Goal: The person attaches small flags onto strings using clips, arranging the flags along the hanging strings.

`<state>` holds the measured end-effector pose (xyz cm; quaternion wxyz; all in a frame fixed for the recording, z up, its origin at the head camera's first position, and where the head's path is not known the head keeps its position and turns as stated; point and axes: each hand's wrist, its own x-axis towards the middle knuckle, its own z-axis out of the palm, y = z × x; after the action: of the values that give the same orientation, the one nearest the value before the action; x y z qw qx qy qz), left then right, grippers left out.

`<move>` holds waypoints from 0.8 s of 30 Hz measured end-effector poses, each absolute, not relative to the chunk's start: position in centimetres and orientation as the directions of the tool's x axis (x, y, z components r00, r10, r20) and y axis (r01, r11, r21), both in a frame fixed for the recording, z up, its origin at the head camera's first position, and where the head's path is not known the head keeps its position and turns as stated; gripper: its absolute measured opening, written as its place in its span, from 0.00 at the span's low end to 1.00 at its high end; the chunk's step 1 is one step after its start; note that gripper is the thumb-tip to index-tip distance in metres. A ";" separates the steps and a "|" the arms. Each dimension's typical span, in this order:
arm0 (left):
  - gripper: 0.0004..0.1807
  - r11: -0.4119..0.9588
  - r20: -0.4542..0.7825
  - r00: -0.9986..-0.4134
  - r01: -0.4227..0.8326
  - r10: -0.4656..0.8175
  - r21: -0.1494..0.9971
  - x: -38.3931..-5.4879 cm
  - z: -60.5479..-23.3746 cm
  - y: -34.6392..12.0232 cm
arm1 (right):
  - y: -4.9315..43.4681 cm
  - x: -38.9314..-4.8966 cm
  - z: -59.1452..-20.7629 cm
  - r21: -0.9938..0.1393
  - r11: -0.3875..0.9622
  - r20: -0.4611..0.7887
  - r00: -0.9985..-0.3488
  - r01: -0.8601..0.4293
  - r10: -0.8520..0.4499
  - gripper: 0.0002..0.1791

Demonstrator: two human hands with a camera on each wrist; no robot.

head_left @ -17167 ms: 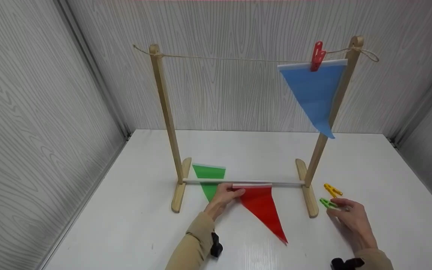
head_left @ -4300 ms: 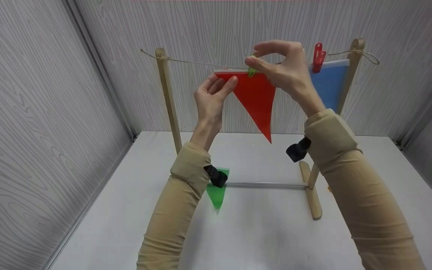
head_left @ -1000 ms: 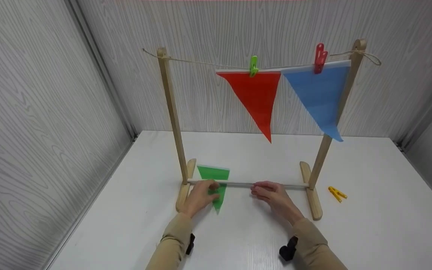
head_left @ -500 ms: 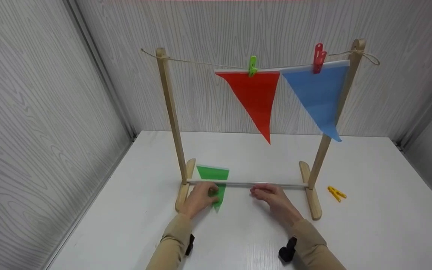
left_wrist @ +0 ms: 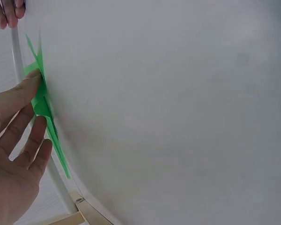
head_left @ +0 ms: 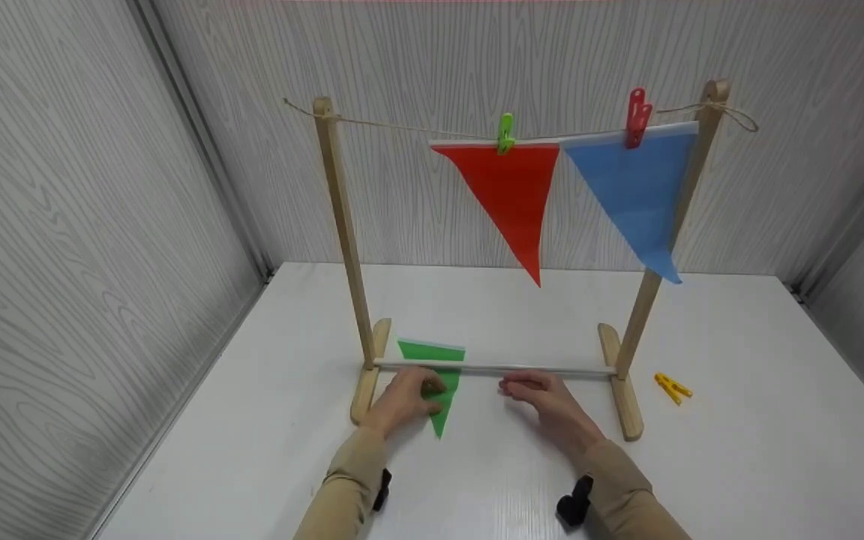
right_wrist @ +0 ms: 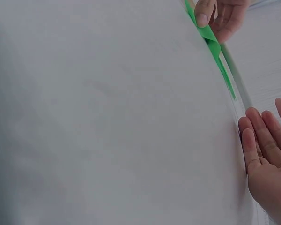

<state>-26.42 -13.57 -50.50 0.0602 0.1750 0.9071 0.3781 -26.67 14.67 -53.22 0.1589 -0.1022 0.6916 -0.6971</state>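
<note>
The green pennant (head_left: 444,409) lies on the table under the white crossbar (head_left: 492,368), its tip toward me. My left hand (head_left: 400,401) pinches its middle between thumb and fingers; in the left wrist view the green pennant (left_wrist: 43,104) buckles up between them. Beside the crossbar, my right hand (head_left: 552,409) rests near the table with relaxed fingers and holds nothing. Above, a red pennant (head_left: 513,184) hangs from the string by a green clothespin (head_left: 505,135). A blue pennant (head_left: 638,187) hangs to its right under a red clothespin (head_left: 637,118).
Two wooden posts (head_left: 342,225) on flat feet carry the string (head_left: 402,127). To the right of the stand, a yellow clothespin (head_left: 673,388) lies on the white table (head_left: 762,450). Grey wood-grain panels (head_left: 199,187) enclose the table on three sides.
Earlier the red pennant was lifted from the table and clipped to the string with the green clothespin. Within the last half second the green pennant slid slightly toward me and right under my left hand.
</note>
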 end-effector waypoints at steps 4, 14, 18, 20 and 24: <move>0.13 0.668 -0.003 -0.927 0.269 0.376 0.694 -26.4 -50.6 -13.4 | 14.7 -26.7 -53.3 -0.997 -0.003 -0.069 -0.925 0.075 -0.374 0.26; 0.11 0.657 -0.043 -0.879 0.321 0.475 0.682 -26.7 -50.2 -13.0 | 14.7 -26.9 -53.4 -0.997 -0.009 -0.069 -0.924 0.079 -0.376 0.24; 0.12 0.637 -0.096 -0.856 0.298 0.508 0.711 -26.6 -50.1 -13.1 | 14.7 -26.9 -53.5 -0.997 -0.022 -0.062 -0.920 0.077 -0.387 0.25; 0.13 0.627 -0.104 -0.843 0.304 0.528 0.718 -26.6 -50.1 -13.1 | 14.7 -26.9 -53.6 -0.997 -0.018 -0.059 -0.919 0.071 -0.390 0.25; 0.17 0.610 -0.085 -0.822 0.344 0.563 0.714 -26.8 -50.1 -13.0 | 14.8 -26.8 -53.5 -0.998 0.007 -0.054 -0.922 0.056 -0.382 0.25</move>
<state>-26.77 -12.96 -50.12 0.1521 0.2563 0.8843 0.3594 -26.81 14.80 -53.51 0.1576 -0.1181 0.6917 -0.6948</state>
